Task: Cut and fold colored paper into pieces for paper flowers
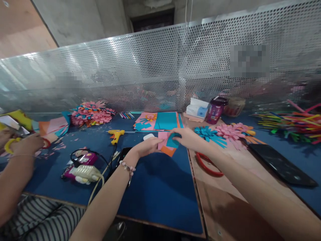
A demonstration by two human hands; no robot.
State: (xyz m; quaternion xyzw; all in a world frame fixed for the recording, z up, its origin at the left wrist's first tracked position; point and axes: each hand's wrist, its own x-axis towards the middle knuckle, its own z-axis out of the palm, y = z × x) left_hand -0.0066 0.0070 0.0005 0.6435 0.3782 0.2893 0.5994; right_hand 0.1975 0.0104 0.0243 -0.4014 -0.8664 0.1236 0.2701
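Observation:
Over the blue tabletop, my left hand (150,146) pinches the left edge of a pink piece of paper (162,136). An orange piece of paper (168,151) sticks out below it, at the same fingers. My right hand (186,136) is closed on a blue piece of paper (172,143), its fingers curled over the top edge; the blue piece overlaps the pink one. Under my right forearm lies a red scissors handle (209,167), the rest hidden. A stack of coloured paper sheets (165,120) lies just beyond my hands.
A yellow glue gun (116,136), a power strip with cords (86,172) and a pink pile of paper flowers (92,113) are on the left. Paper flowers (229,132), a dark phone (283,164) and a purple cup (217,110) stand right. A co-worker's hand (30,144) holds scissors at far left.

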